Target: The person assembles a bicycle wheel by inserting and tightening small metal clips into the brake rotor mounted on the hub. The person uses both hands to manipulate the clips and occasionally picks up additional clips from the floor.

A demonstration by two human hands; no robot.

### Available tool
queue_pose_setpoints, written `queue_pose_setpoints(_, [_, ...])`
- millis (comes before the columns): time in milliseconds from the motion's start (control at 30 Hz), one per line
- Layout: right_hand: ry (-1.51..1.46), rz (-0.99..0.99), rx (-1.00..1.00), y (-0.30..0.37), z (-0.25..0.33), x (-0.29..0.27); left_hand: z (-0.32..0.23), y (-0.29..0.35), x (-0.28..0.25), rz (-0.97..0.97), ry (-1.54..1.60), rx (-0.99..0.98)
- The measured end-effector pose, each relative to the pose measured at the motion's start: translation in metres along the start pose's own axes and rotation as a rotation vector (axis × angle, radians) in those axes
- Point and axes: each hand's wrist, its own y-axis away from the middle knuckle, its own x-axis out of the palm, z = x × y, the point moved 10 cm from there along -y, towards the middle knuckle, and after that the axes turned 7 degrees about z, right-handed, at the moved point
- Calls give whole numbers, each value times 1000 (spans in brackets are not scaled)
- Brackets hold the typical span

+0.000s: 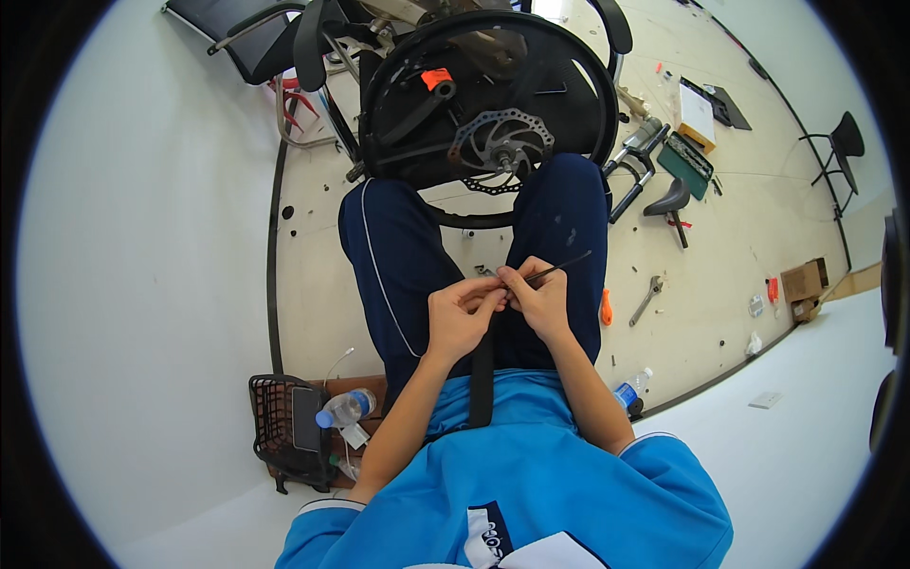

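Observation:
In front of my lap, both hands meet with their fingers pinched. My right hand (538,305) grips a thin dark rod-like piece (574,259), whose far end sticks out to the upper right. The fingers of my left hand (458,319) are closed against the right fingertips; what lies between them is too small to make out. Beyond my knees, a black wheel (608,95) rests on a black chair. A slotted metal brake disc (531,128) sits at its hub, and an orange-marked part (436,78) shows inside the rim.
On the floor to the right lie an adjustable wrench (646,301), an orange handle (606,308), a bicycle saddle (669,197), a fork (637,166) and a green tool case (684,166). At lower left are a black basket (275,427) and a water bottle (351,408).

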Motion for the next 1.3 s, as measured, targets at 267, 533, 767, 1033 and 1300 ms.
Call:
queue_pose_setpoints(267, [-213,90,123,0,-5,6,-16,3,0,-35,-2,107])
queue_pose_setpoints(533, [-740,244,163,17,20,-7,-24,-7,-21,66,89,83])
queue_pose_setpoints(767, [-424,184,157,24,17,-41,-40,-16,-23,189,25,75])
queue_pose_setpoints(1033, [-149,50,-56,25,50,-35,-20,-76,-17,-17,555,-40])
queue_pose_setpoints(1300, [830,-147,-510,9,121,8,12,-140,5,-39,979,-190])
